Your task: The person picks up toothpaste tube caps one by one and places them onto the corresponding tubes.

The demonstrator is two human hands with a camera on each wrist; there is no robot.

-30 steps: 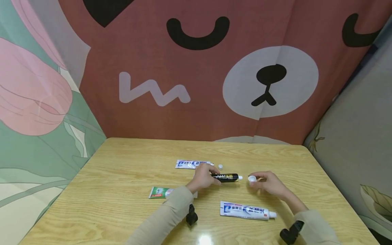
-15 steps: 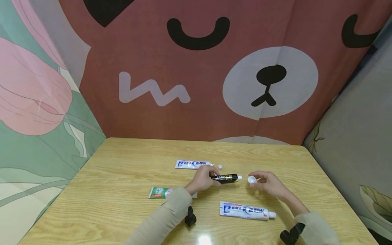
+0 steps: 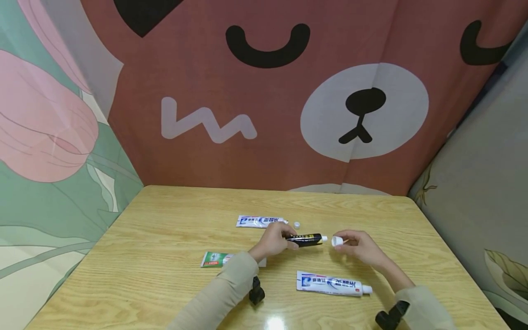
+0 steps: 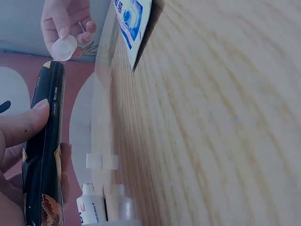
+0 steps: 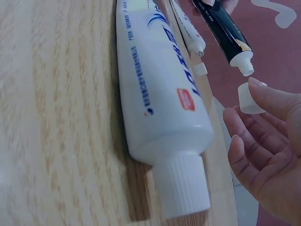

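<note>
My left hand [image 3: 274, 239] grips a black toothpaste tube [image 3: 306, 240] above the table, its bare white nozzle pointing right. Thumb and fingers wrap the tube's body in the left wrist view. Just off the nozzle, my right hand [image 3: 360, 246] pinches a white cap [image 3: 337, 241] between thumb and fingers. A small gap separates cap and nozzle in the right wrist view, where the cap's opening faces the black tube [image 5: 225, 30]. Behind the left hand lies an uncapped white-and-blue toothpaste tube [image 3: 255, 222], with a small white cap [image 3: 296, 225] beside its nozzle.
A capped white-and-blue toothpaste tube [image 3: 330, 283] lies in front of the hands. The green toothpaste tube [image 3: 215, 259] rests at the left, partly hidden by the left sleeve. The wooden table [image 3: 173, 215] ends at a printed curtain [image 3: 247, 165] behind.
The white cap in my right hand has turned, its opening swinging from facing the camera toward the black tube's nozzle. The left hand and tube have barely moved.
</note>
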